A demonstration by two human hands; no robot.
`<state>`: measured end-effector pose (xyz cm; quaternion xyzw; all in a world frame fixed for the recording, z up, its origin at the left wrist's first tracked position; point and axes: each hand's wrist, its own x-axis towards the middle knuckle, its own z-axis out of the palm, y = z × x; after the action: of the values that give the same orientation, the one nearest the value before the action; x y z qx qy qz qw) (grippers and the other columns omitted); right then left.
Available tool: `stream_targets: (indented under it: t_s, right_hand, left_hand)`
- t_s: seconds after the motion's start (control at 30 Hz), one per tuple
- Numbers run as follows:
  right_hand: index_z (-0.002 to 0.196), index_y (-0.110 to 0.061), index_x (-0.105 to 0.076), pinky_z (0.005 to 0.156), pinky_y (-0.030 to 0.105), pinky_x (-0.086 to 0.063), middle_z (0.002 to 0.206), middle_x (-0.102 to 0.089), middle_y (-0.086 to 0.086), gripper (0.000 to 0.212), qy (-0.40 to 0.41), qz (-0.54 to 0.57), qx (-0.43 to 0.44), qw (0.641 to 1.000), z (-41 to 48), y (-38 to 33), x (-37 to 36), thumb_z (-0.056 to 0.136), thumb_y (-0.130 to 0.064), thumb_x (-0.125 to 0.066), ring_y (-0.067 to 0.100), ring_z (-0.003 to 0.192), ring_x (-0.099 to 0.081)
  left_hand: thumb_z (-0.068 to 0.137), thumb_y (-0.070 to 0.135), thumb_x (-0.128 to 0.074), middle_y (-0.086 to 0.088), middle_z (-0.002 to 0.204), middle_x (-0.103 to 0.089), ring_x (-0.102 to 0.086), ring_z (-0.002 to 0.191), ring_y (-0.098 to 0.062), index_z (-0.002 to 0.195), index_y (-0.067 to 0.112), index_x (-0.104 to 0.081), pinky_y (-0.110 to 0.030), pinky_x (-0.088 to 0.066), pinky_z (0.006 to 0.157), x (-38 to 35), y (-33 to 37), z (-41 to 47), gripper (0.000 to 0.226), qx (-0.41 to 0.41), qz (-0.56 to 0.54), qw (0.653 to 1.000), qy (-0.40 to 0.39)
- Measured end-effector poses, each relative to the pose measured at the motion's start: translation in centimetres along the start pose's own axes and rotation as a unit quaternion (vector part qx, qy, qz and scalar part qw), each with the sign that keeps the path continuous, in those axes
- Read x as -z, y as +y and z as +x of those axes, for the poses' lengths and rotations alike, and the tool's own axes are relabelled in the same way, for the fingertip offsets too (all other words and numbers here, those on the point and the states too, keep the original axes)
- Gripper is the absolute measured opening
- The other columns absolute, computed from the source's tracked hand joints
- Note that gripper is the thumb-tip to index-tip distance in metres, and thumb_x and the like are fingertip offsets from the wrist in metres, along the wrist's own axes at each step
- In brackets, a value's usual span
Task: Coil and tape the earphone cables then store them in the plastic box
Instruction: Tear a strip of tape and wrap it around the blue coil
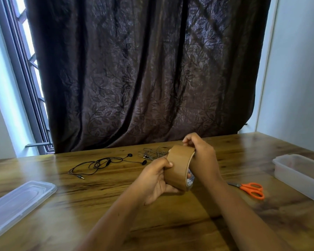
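A roll of brown packing tape is held above the wooden table. My left hand grips it from below and the left, thumb on its outer face. My right hand holds its right side, fingers curled over the top edge. Black earphones lie loose and uncoiled on the table behind my left hand. A second, greyish tangle of earphone cable lies just behind the roll, partly hidden by it. The clear plastic box stands open at the right edge.
The box's clear lid lies flat at the left front of the table. Orange-handled scissors lie to the right of my right forearm. A dark patterned curtain hangs behind the table's far edge, with a window at its left.
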<state>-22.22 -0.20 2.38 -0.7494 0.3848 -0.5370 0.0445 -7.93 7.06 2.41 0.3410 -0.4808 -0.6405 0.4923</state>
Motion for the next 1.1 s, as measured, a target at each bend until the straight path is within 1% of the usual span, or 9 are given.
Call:
stream_targets:
  t_s: [0.13, 0.27, 0.33, 0.43, 0.5, 0.53, 0.7, 0.97, 1.1]
  right_hand:
    - [0.077, -0.026, -0.059, 0.057, 0.008, -0.041, 0.077, -0.062, -0.011, 0.034, -0.022, 0.054, -0.094, 0.994, 0.6, 0.7, -0.5, 0.078, 0.008, -0.058, 0.008, 0.074, -0.059]
    - [0.080, -0.020, -0.063, 0.061, 0.002, -0.038, 0.078, -0.061, -0.012, 0.029, -0.019, 0.061, -0.085, 0.994, 0.6, 0.4, -0.5, 0.077, 0.009, -0.063, 0.000, 0.074, -0.056]
    - [0.083, -0.016, -0.066, 0.063, 0.003, -0.039, 0.079, -0.061, -0.015, 0.027, -0.001, 0.072, -0.039, 0.997, 0.4, 0.0, -0.3, 0.075, 0.010, -0.065, -0.004, 0.075, -0.059]
    - [0.094, -0.014, -0.065, 0.075, 0.015, -0.046, 0.092, -0.065, -0.004, 0.027, -0.021, 0.025, 0.109, 0.994, -0.1, -0.2, -0.1, 0.075, 0.005, -0.061, 0.002, 0.087, -0.059]
    - [0.096, -0.011, -0.062, 0.083, 0.022, -0.046, 0.098, -0.065, 0.003, 0.026, -0.027, -0.027, 0.192, 0.981, -0.5, -0.2, -0.3, 0.074, 0.003, -0.063, 0.012, 0.093, -0.059]
    - [0.096, -0.011, -0.061, 0.084, 0.022, -0.046, 0.099, -0.065, 0.003, 0.027, -0.023, -0.042, 0.203, 0.978, -0.6, -0.2, -0.5, 0.074, 0.003, -0.066, 0.014, 0.094, -0.059]
    - [0.093, -0.014, -0.063, 0.076, 0.006, -0.038, 0.089, -0.061, -0.009, 0.027, 0.025, -0.023, 0.116, 0.993, -0.1, -0.2, 0.1, 0.073, 0.004, -0.067, 0.000, 0.085, -0.052]
    - [0.091, -0.021, -0.064, 0.064, 0.008, -0.041, 0.082, -0.056, -0.018, 0.029, 0.023, -0.008, 0.011, 1.000, 0.0, -0.2, 0.1, 0.076, 0.004, -0.066, -0.006, 0.076, -0.053]
    - [0.090, -0.022, -0.065, 0.064, 0.011, -0.044, 0.082, -0.059, -0.015, 0.029, 0.015, 0.006, -0.005, 1.000, 0.1, -0.1, 0.2, 0.076, 0.003, -0.066, -0.001, 0.077, -0.056]
  left_hand:
    - [0.072, 0.005, -0.044, -0.019, 0.099, -0.067, -0.067, 0.089, -0.031, 0.123, 0.008, -0.051, -0.048, -0.056, 0.079, 0.0, -0.2, 0.1, 0.052, -0.016, 0.013, 1.000, -0.007]
    - [0.084, -0.016, -0.029, -0.016, 0.091, -0.070, -0.069, 0.085, -0.026, 0.118, 0.006, -0.051, -0.043, -0.057, 0.079, 0.4, -0.2, 0.1, 0.047, -0.013, 0.050, 0.998, 0.020]
    - [0.084, -0.003, -0.043, -0.017, 0.099, -0.068, -0.068, 0.089, -0.027, 0.123, 0.003, -0.050, -0.044, -0.055, 0.081, 0.7, 0.2, 0.0, 0.041, -0.017, 0.059, 0.998, 0.020]
    - [0.078, 0.032, -0.066, -0.015, 0.114, -0.066, -0.065, 0.102, -0.031, 0.123, 0.010, -0.053, -0.047, -0.053, 0.086, 1.0, 0.7, -0.2, 0.051, 0.003, 0.075, 0.996, 0.044]
    - [0.080, 0.042, -0.062, -0.018, 0.116, -0.066, -0.065, 0.104, -0.032, 0.121, 0.009, -0.055, -0.050, -0.054, 0.086, 0.9, 0.8, -0.1, 0.053, 0.007, 0.101, 0.993, 0.061]
    - [0.080, 0.041, -0.059, -0.020, 0.115, -0.066, -0.065, 0.102, -0.032, 0.120, 0.007, -0.056, -0.051, -0.054, 0.086, 1.0, 0.8, -0.1, 0.053, 0.006, 0.105, 0.993, 0.061]
    - [0.080, 0.025, -0.061, -0.020, 0.114, -0.065, -0.065, 0.098, -0.030, 0.115, 0.008, -0.060, -0.049, -0.055, 0.083, 1.2, 0.7, -0.1, 0.039, -0.012, 0.086, 0.996, 0.025]
    - [0.083, 0.012, -0.063, -0.022, 0.120, -0.062, -0.061, 0.106, -0.034, 0.126, 0.008, -0.054, -0.053, -0.050, 0.091, 1.6, 0.3, -0.1, 0.044, -0.022, 0.065, 0.998, -0.002]
    - [0.080, 0.009, -0.067, -0.021, 0.118, -0.063, -0.060, 0.109, -0.034, 0.121, 0.010, -0.060, -0.055, -0.050, 0.091, 1.6, 0.2, 0.0, 0.041, -0.014, 0.047, 0.999, 0.002]
